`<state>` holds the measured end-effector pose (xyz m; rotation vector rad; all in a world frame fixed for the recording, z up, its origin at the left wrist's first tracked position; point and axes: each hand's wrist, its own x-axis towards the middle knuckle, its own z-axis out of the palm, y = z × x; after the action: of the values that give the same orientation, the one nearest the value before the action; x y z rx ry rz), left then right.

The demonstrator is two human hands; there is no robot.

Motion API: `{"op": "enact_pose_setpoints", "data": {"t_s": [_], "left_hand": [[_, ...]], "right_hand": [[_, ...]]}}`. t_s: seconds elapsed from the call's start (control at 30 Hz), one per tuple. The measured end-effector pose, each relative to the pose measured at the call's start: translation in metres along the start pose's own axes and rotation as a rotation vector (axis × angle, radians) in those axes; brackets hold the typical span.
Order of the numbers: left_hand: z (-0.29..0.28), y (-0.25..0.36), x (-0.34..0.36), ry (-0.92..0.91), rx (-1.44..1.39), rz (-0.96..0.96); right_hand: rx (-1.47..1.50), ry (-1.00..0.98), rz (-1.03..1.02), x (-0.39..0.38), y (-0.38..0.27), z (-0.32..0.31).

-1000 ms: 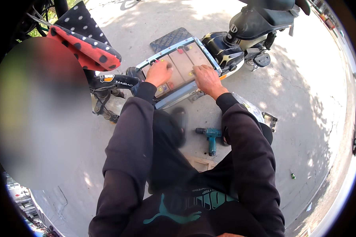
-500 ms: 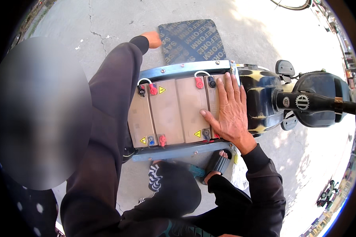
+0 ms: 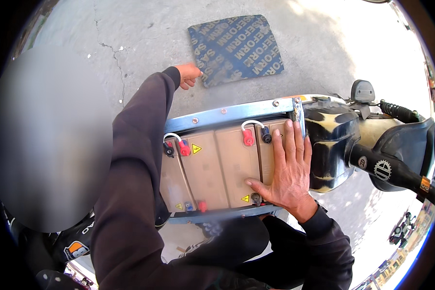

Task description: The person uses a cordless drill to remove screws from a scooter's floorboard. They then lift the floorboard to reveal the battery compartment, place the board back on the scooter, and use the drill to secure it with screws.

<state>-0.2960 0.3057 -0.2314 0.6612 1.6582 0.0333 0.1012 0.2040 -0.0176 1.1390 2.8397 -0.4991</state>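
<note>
The person's right hand [image 3: 291,171] lies flat, fingers spread, on the brown batteries [image 3: 208,166], gripping nothing; the left hand [image 3: 189,76] curls beside the board [image 3: 239,50], its hold unclear

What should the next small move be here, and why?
Probably the left hand should pinch the mat by its left edge: that hand is right at this edge, though contact is unclear, while the right hand lies spread flat on the batteries.

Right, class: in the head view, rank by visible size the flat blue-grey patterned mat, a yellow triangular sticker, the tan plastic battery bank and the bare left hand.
Battery bank
Patterned mat
Left hand
Yellow sticker
</note>
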Motion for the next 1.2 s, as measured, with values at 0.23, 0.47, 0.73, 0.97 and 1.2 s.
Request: {"op": "enact_pose_setpoints", "data": {"t_s": [0.23,0.47,0.73,0.97,1.2], "left_hand": [[0.025,-0.006,0.033,0.022,-0.264,0.002],[0.015,-0.006,0.035,-0.023,-0.296,0.079],[0.022,-0.009,0.050,0.063,-0.388,0.015],[0.026,-0.008,0.067,0.182,-0.431,0.087],[0.014,-0.004,0.072,0.311,-0.521,0.208]], "right_hand": [[0.053,0.018,0.007,0.000,0.001,0.002],[0.066,0.031,0.011,0.001,0.002,0.000],[0.079,0.041,0.013,0.002,0.000,-0.003],[0.074,0.062,0.025,0.002,-0.001,0.000],[0.064,0.075,0.021,0.001,-0.001,0.001]]}}
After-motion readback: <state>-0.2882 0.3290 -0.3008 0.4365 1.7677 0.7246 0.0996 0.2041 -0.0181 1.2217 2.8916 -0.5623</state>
